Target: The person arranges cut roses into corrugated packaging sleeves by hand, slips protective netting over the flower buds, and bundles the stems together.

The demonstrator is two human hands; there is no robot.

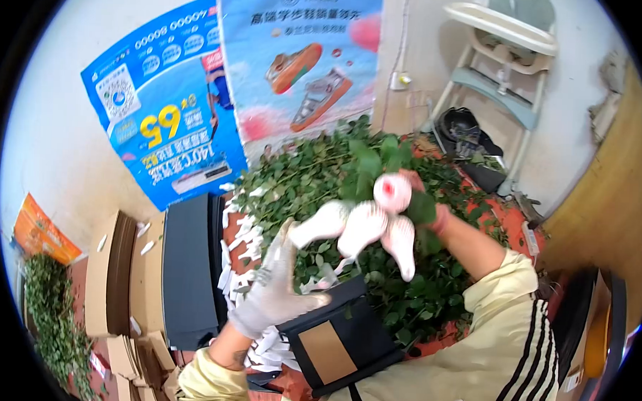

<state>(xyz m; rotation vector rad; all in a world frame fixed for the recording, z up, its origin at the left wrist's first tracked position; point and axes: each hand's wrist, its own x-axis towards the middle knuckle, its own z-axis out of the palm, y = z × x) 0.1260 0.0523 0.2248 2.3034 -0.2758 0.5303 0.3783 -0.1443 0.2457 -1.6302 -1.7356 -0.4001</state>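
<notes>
Several roses in white net sleeves (363, 229) are bunched in front of me, their heads pointing toward me. One pinkish-red bloom (393, 193) shows at the end of its sleeve. My right hand (440, 217) is closed round the bunch from behind, partly covered by green leaves. My left hand (279, 284), in a pale work glove, is open with fingers and thumb spread, left of the sleeved heads and apart from them. Below it, a dark box-like stand with a brown cardboard patch (328, 351) rests against my lap.
Cut leafy stems (293, 178) pile up behind the flowers. White sleeves (245, 240) lie scattered at the left, beside black board (191, 274) and stacked cardboard (113, 271). A high chair (502, 72) stands at the back right, against the wall. Posters (304, 65) hang behind.
</notes>
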